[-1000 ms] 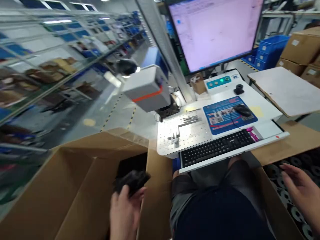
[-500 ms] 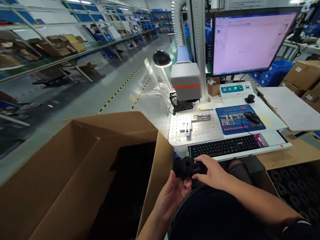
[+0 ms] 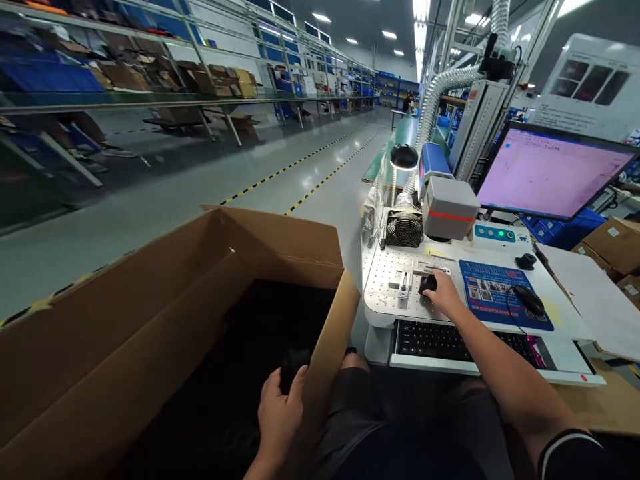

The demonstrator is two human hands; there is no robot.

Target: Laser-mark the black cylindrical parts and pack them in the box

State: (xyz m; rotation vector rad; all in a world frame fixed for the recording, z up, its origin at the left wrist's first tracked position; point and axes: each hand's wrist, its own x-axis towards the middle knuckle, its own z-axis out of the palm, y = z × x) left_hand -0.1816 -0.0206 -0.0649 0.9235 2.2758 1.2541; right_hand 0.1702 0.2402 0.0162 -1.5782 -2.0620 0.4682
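My right hand [image 3: 442, 293] grips a small black part [image 3: 428, 285] at the perforated metal plate [image 3: 385, 280], beside a small metal fixture [image 3: 404, 283]. Whether the part touches the plate I cannot tell. Over the large cardboard box [image 3: 310, 237] on the left, my left hand [image 3: 281, 403] has its thumb and fingers around another black part [image 3: 295, 365]. Dark contents fill the bottom of that box, and the held part is hard to tell from them.
A grey machine head [image 3: 451, 208] with an orange stripe overhangs the plate, next to a black fan [image 3: 404, 230]. Keyboard [image 3: 435, 341], mouse pad [image 3: 493, 293], mouse [image 3: 529, 300] and monitor [image 3: 555, 170] stand to the right. A round black piece [image 3: 525, 261] rests behind the mouse.
Both hands were together in front of my body with black parts. My right hand has moved forward to the plate, my left hand down into the box. The view has swung left.
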